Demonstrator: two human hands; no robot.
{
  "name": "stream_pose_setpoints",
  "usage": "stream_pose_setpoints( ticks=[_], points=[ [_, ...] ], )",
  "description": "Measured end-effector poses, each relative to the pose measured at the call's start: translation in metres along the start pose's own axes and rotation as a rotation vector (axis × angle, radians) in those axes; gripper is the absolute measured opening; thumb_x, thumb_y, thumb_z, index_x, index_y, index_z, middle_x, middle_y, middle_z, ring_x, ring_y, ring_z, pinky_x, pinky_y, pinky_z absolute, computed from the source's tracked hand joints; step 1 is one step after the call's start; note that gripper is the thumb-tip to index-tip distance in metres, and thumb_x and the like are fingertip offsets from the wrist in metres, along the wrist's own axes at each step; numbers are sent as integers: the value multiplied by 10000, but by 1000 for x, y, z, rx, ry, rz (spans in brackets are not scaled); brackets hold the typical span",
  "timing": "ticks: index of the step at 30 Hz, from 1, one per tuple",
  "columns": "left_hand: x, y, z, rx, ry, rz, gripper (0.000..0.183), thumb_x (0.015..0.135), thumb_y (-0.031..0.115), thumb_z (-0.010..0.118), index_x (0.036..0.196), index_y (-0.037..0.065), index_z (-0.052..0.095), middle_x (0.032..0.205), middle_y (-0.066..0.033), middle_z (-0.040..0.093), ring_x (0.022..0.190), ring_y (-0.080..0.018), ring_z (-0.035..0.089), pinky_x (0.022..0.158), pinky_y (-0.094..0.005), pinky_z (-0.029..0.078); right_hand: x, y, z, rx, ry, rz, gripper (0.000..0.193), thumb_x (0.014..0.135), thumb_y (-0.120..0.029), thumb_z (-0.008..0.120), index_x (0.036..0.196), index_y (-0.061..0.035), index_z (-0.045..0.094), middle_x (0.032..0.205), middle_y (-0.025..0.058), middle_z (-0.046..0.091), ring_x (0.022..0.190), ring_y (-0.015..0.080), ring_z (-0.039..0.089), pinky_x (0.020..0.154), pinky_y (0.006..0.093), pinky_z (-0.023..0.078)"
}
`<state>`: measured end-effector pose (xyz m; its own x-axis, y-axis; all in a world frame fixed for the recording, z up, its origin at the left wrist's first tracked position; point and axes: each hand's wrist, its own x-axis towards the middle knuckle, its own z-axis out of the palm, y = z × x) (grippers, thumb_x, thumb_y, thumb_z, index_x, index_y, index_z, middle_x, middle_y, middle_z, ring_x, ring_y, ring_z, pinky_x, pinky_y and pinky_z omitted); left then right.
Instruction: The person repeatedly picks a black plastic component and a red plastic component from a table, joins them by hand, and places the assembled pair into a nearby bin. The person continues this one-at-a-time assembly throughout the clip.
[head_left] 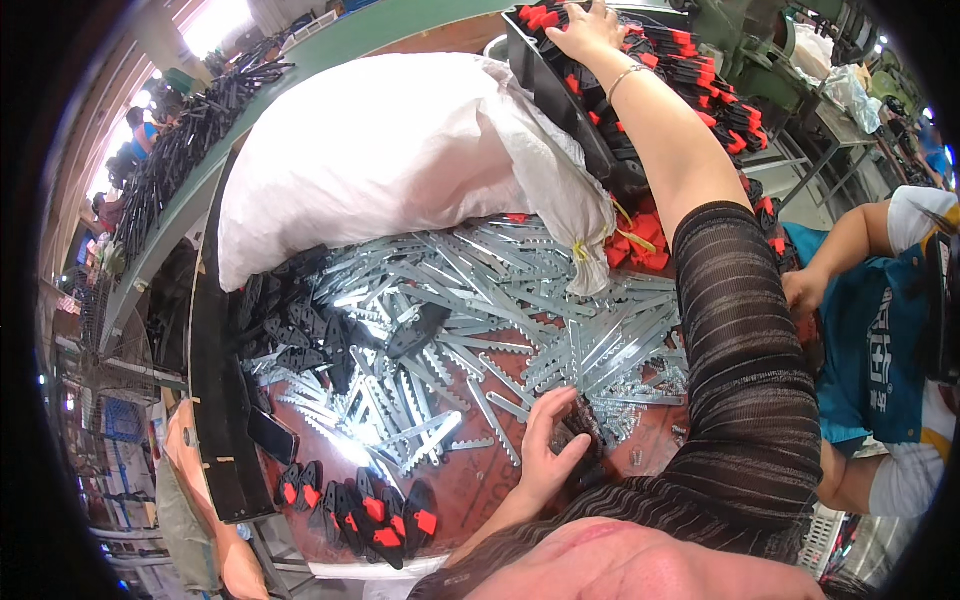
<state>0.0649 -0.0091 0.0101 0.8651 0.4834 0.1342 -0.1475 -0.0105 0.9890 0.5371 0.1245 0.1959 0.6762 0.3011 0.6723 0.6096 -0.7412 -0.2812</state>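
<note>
My right hand (590,30) reaches far forward over a black crate (550,90) filled with black parts with red tabs (700,90). Its fingers are spread over the parts. Near the table's front, my left hand (548,450) has its thumb apart from its bent fingers. A dark upright object (590,440) stands beside that hand, partly hidden; its kind is unclear. Ahead of the left hand lies a heap of shiny notched metal strips (440,290). Small metal pieces (620,415) lie just right of it.
A stuffed white sack (370,150) lies behind the strips. Black flat parts (310,330) and a phone (272,437) are at left, with black-and-red pieces (375,515) in front. Red pieces (640,240) sit beside the sack. A co-worker's hand (803,290) is at right.
</note>
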Motion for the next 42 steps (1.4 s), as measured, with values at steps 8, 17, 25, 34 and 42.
stream_pose_setpoints(
  ticks=[8, 17, 25, 34, 42],
  points=[
    [1, 10, 3, 52, -2, 44, 512, 761, 126, 672, 1235, 20, 508, 1264, -134, 469, 1179, -246, 470, 983, -348, 399, 11, 20, 19, -215, -158, 161, 669, 781, -616, 560, 1350, -291, 424, 1483, 237, 157, 1353, 447, 157, 1050, 587, 202],
    [-3, 5, 2, 151, 12, 123, 524, 747, 173, 676, 1221, 18, 516, 1237, -150, 492, 1146, -272, 488, 962, -354, 399, -4, 5, -12, -355, -340, 122, 647, 799, -597, 555, 1349, -274, 446, 1485, 213, 189, 1364, 450, 108, 1052, 615, 143],
    [3, 6, 5, 164, 49, 151, 506, 728, 169, 682, 1189, 22, 533, 1204, -145, 511, 1064, -267, 517, 905, -348, 420, -24, -5, -49, -26, 210, -125, 513, 787, -373, 615, 1239, -152, 514, 1329, 179, 409, 1259, 351, 340, 1025, 555, 240],
    [6, 10, 12, 292, 264, 511, 245, 712, 53, 691, 953, 57, 644, 943, -100, 627, 824, -227, 595, 716, -315, 479, -270, -91, -196, 702, -14, -629, 434, 780, -111, 687, 1189, -52, 557, 1284, 139, 483, 1204, 272, 436, 1016, 363, 319],
    [-65, 59, -43, 444, 427, 424, 177, 737, 27, 654, 912, 46, 640, 920, -95, 634, 840, -256, 607, 735, -339, 479, -415, -91, -241, 1180, -253, -56, 367, 800, -10, 614, 1153, 1, 515, 1155, 100, 509, 1075, 180, 496, 890, 305, 425]
  ],
)
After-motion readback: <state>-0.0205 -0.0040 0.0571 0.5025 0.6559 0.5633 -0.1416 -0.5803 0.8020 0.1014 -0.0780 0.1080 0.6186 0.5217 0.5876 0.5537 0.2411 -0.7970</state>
